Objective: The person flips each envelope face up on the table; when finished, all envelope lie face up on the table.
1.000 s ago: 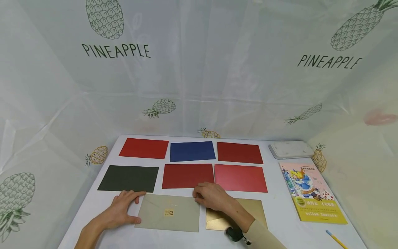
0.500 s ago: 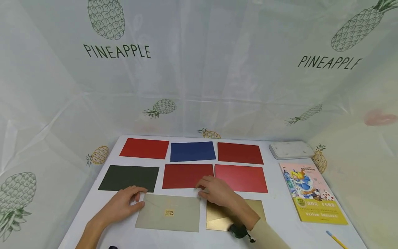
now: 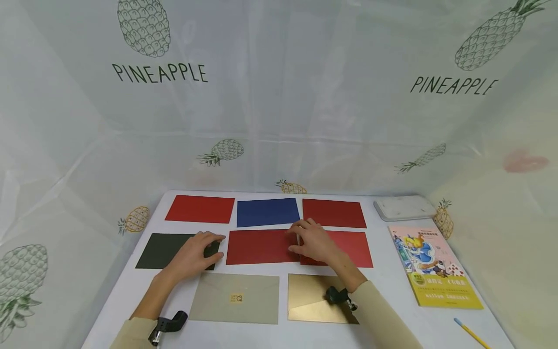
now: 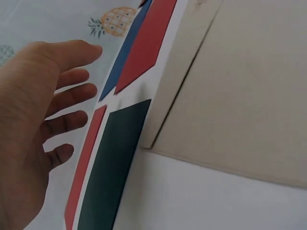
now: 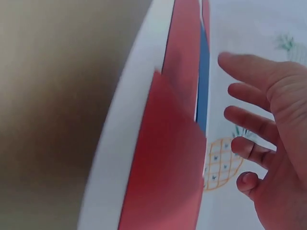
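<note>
My left hand [image 3: 192, 256] is over the right end of the dark green card [image 3: 159, 249], its fingers apart and holding nothing. My right hand [image 3: 317, 243] hovers where the middle red card [image 3: 257, 247] meets the lighter red card [image 3: 350, 245], partly covering both. Loosely bent, empty fingers show in the left wrist view, beside the green card [image 4: 112, 163], and in the right wrist view, beside a red card [image 5: 165, 158]. Nearest me lie a pale grey-beige sheet [image 3: 213, 296] with a small gold label [image 3: 237, 298] and a gold envelope-like sheet [image 3: 305, 291], partly behind my right forearm.
Along the back lie a red card [image 3: 200, 209], a blue card [image 3: 268, 212] and a darker red card [image 3: 334, 213]. To the right are a white case [image 3: 405, 208], an illustrated book [image 3: 436, 266] and a yellow pencil [image 3: 472, 333]. A pineapple-printed sheet [image 3: 283, 106] hangs behind.
Both hands have left the grey-beige sheet's sides and moved away from me, the left over the green card, the right over the red cards. The sheet stays in place.
</note>
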Motion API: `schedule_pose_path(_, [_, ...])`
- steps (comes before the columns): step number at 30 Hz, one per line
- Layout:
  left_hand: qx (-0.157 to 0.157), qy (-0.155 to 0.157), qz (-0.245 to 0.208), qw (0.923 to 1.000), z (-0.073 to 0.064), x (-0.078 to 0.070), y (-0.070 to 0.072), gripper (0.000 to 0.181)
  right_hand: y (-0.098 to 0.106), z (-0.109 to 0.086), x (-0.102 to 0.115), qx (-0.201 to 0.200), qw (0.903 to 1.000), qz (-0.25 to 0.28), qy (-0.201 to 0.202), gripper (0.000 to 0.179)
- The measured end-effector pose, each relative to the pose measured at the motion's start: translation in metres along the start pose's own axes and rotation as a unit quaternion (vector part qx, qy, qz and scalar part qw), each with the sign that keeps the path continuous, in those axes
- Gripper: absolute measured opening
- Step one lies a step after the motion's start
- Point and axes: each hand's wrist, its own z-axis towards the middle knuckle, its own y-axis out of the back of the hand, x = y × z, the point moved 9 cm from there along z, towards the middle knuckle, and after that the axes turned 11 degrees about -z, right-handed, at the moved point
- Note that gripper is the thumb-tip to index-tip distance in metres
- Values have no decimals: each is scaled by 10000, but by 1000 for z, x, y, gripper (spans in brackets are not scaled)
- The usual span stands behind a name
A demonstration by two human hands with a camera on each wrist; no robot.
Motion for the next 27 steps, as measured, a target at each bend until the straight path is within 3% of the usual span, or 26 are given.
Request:
schedule_pose_path(5, [94, -186, 243, 9995, 23, 0, -7, 55, -8, 4, -6, 424, 9990, 140, 3, 53])
schedule_pose_path(10, [334, -273, 371, 9984, 35, -1, -15, 57, -15, 5, -1, 720, 9974, -22, 103, 57])
schedule_pose_path(15, [652, -303, 588, 9957, 38, -2, -23, 58, -24, 3, 1, 951, 9951, -252, 133, 61])
schedule_pose_path(20, [702, -332, 669, 9947, 39, -5, -23, 62, -27, 2, 1, 970, 9948, -289, 98, 65])
schedule_pose_path(27, [1019, -196, 690, 9922, 37, -1, -28, 84, -26, 4, 2, 995, 9944, -345, 53, 67])
